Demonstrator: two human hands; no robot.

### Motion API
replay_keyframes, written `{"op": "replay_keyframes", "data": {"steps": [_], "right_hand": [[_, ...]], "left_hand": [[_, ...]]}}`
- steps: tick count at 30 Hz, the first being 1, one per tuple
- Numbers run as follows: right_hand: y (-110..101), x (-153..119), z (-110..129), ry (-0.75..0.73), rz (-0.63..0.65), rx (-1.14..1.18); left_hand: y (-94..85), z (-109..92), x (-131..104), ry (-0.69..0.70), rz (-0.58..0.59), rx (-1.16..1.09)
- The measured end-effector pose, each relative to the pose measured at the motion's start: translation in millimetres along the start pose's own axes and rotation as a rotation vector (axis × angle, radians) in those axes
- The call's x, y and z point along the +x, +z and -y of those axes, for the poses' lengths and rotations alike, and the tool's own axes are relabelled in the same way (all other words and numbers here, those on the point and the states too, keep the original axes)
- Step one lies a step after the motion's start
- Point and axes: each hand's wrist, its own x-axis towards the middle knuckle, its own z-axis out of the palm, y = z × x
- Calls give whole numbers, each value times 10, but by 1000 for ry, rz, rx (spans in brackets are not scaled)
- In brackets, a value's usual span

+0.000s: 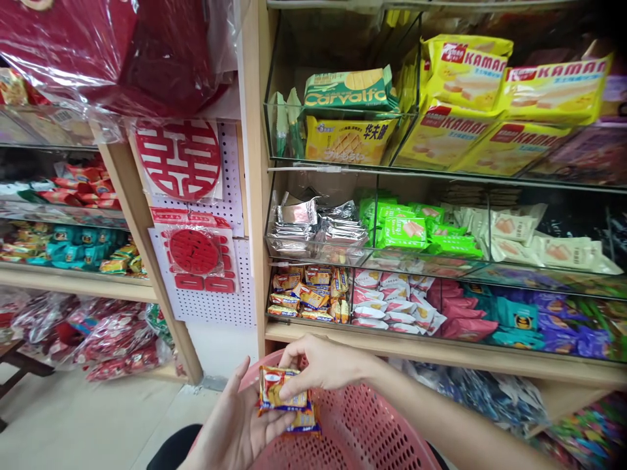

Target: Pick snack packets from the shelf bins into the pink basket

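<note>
Over a pink perforated basket (362, 418), my right hand (318, 369) pinches a small orange and blue snack packet (274, 385) between thumb and fingers. My left hand (240, 418) is palm up beneath it, its thumb raised and its fingers under the packets. A second similar packet (304, 421) lies lower, against the left fingertips. Similar packets (313, 295) fill the bottom left compartment of the shelf in front.
Clear shelf bins hold yellow wafer packs (465, 72), green packets (401, 225) and white-pink packets (386, 300). A wooden shelf edge (392, 349) runs just beyond the basket. Red decorations (179, 156) hang at the left.
</note>
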Motion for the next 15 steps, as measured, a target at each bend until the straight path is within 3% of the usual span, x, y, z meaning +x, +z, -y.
{"op": "replay_keyframes", "data": {"steps": [3, 9, 15], "right_hand": [[33, 35, -70, -15, 14, -13], [95, 30, -47, -2, -90, -135], [88, 25, -17, -7, -58, -218]], "left_hand": [[19, 23, -33, 1, 7, 27], [-36, 104, -26, 15, -59, 17], [156, 113, -65, 63, -287, 118]]}}
